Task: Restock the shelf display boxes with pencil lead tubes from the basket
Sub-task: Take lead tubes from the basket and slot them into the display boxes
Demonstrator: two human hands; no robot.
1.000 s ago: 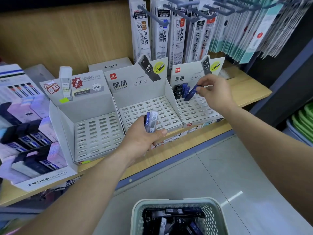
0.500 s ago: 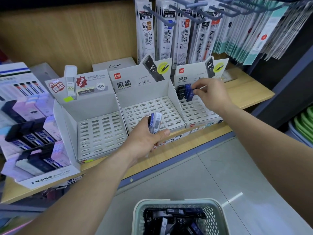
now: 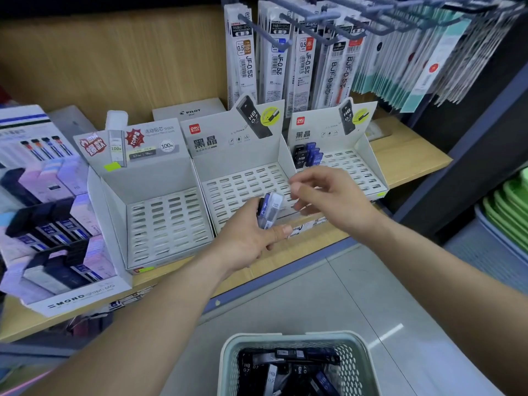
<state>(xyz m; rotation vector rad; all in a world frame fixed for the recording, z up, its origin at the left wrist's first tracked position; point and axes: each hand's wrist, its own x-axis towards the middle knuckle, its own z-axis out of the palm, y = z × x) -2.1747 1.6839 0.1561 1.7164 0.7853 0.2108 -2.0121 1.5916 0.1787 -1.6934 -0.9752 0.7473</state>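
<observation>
- Gripping a small bunch of lead tubes [image 3: 268, 210] by their lower ends, the left hand [image 3: 248, 238] has thumb and curled fingers round them over the front edge of the middle display box [image 3: 243, 155]; the right hand [image 3: 334, 201] hovers just beside them, fingers loosely bent, holding nothing that shows.
- Most of each tube stands clear of the left hand's grip; drawing one out could loosen the others; they would probably drop onto the slotted tray or past the front edge of the shelf [image 3: 414, 158] to the floor [image 3: 371, 295].
- A few standing tubes [image 3: 307, 157] sit upright at the back left corner of the right display box [image 3: 328, 144]; a new one pushed in askew could knock them over or lean in its slot.
- Blue and clear tubes are mixed in the bunch; their print is too small to read, so one may go into the wrong box.
- Below the hands, the basket [image 3: 274, 337] holds many more tubes; it lies well apart from the shelf edge, so a tube dropped there would likely miss it.
</observation>
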